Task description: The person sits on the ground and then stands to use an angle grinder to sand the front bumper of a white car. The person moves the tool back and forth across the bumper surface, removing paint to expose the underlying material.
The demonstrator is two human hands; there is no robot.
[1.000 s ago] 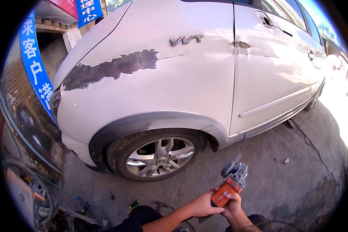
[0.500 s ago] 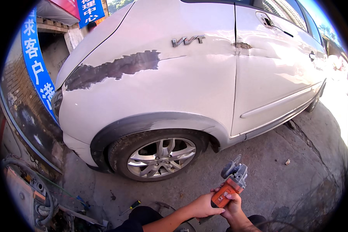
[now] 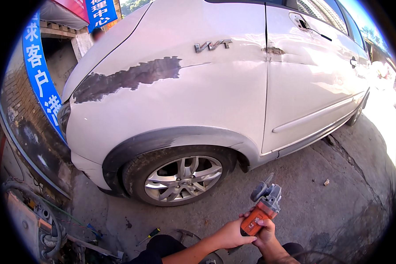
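An orange and grey angle grinder point(image 3: 256, 220) is held in both hands, low and right of the middle, its metal head and disc tilted up toward the car. My left hand point(image 3: 234, 234) wraps round the orange body from the left. On the other side my right hand point(image 3: 265, 234) grips it, thumb lying along the casing. Beyond stands a white car point(image 3: 215, 92), apart from the tool. Its front fender bears a long dark bare patch point(image 3: 130, 79) with ragged edges. A smaller brown damaged spot point(image 3: 275, 50) marks the door's front edge.
The front wheel point(image 3: 185, 179) stands just ahead and left of the grinder. A yellow-handled screwdriver point(image 3: 153, 233) lies on the concrete ground point(image 3: 303, 193) near my knee. Machinery with a thick hose point(image 3: 53, 229) occupies the lower left. Blue banners point(image 3: 39, 70) hang at the far left.
The view has shifted very slightly. Both hands keep the same grip on the grinder, and a person's head shows a little more behind the hood.
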